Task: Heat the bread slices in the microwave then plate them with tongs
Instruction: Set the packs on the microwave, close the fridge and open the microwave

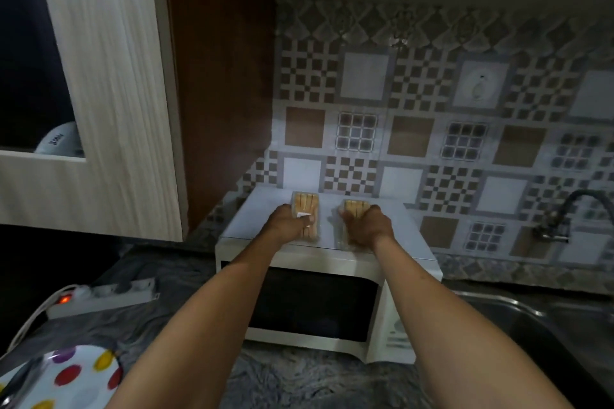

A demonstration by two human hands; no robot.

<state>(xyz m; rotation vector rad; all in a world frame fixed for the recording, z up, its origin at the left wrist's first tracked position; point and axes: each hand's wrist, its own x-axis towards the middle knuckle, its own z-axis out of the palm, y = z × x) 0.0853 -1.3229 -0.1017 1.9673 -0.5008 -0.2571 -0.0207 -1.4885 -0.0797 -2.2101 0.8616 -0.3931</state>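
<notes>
A white microwave (392,339) with a dark, closed door stands on the grey counter. On its top lie two clear packs of bread slices. My left hand (288,222) grips the left bread pack (305,203) from above. My right hand (365,226) is closed around the right bread pack (356,207). A white plate with coloured dots (71,375) sits at the lower left, with a metal utensil, possibly tongs (15,387), lying across its edge.
A white power strip (103,295) with a lit red switch lies left of the microwave. A steel sink (531,322) and dark tap (561,216) are on the right. A pale cupboard door (109,90) hangs at upper left, against the patterned tile wall.
</notes>
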